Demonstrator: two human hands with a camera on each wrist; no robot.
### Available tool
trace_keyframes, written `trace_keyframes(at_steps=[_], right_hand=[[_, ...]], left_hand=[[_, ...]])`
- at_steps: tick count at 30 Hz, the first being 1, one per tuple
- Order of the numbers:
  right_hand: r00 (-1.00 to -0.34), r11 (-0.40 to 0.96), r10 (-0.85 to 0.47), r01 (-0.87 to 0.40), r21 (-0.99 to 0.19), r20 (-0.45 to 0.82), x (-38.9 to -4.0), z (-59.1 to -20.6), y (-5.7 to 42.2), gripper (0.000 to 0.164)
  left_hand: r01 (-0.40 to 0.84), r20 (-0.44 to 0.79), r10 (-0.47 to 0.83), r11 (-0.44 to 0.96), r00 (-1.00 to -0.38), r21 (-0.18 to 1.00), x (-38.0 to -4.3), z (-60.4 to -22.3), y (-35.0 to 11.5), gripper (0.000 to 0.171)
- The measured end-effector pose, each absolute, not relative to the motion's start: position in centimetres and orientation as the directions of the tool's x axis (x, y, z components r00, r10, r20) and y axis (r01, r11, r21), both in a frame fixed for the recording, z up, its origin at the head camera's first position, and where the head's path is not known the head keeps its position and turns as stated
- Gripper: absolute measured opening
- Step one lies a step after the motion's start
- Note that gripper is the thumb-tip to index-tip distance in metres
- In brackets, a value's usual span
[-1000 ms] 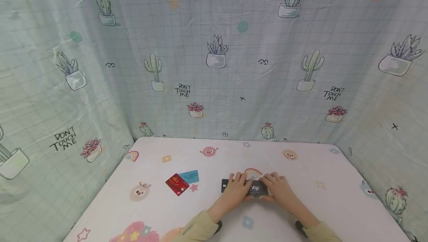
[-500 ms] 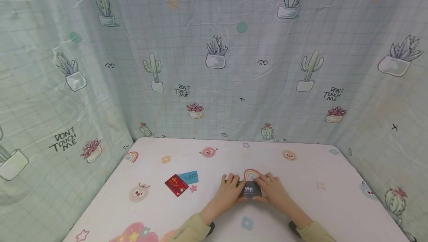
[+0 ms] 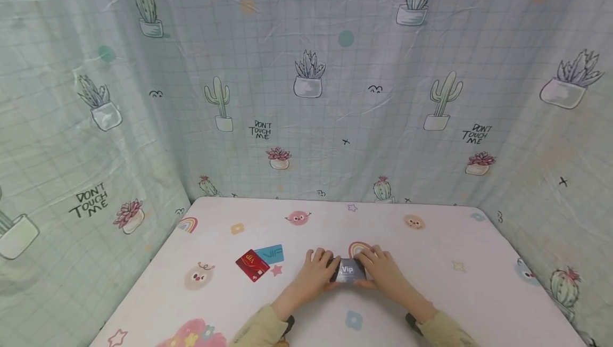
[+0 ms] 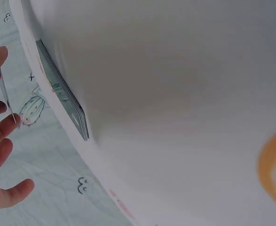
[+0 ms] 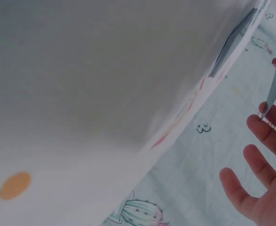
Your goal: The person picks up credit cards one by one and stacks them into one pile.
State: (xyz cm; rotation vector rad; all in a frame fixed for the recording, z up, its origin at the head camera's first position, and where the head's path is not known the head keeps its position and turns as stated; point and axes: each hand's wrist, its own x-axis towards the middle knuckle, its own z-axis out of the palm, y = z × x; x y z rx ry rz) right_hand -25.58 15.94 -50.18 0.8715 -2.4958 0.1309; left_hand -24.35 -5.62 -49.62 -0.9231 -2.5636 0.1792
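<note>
A dark grey card printed "Vip" (image 3: 351, 271) is held up between both hands over the table. The left hand (image 3: 311, 276) pinches its left end and the right hand (image 3: 384, 273) pinches the right end. Thumbs are on the near edge, fingers on the far one. Seen edge-on in the left wrist view, the thin card (image 4: 5, 89) stands apart from a stack of cards (image 4: 65, 92) lying on the table. The right wrist view also shows that card stack (image 5: 231, 44). From the head, the left hand hides most of the stack.
Left of the hands, a red VIP card (image 3: 253, 265) lies partly over a blue card (image 3: 270, 254). The white table (image 3: 412, 315) has printed cartoon figures. A cactus-patterned curtain (image 3: 311, 123) encloses its back and sides.
Both hands have shifted left together, carrying the grey card. The black card seen left of the left hand earlier is now mostly covered. Red and blue cards have stayed put.
</note>
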Motion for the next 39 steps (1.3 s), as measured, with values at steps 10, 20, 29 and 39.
trace_keyframes(at_steps=[10, 20, 29, 39], right_hand=[[-0.622, 0.749, -0.61, -0.655, 0.101, 0.491, -26.0, -50.2, 15.4, 0.056], [-0.566, 0.715, -0.647, -0.683, 0.148, 0.511, -26.4, -50.8, 15.1, 0.058], [-0.593, 0.706, -0.664, -0.698, 0.12, 0.455, -26.8, -50.9, 14.8, 0.057], [-0.653, 0.718, -0.669, -0.691, 0.083, 0.356, -26.8, -50.5, 14.6, 0.055]], left_hand=[[0.592, 0.316, 0.629, 0.777, -0.71, -0.214, -24.8, -49.9, -7.2, 0.059], [0.586, 0.297, 0.613, 0.789, -0.732, -0.185, -25.0, -49.7, -8.2, 0.063], [0.598, 0.328, 0.624, 0.779, -0.709, -0.187, -25.6, -50.0, -9.0, 0.057], [0.617, 0.314, 0.639, 0.766, -0.702, -0.179, -26.3, -50.4, -9.4, 0.051]])
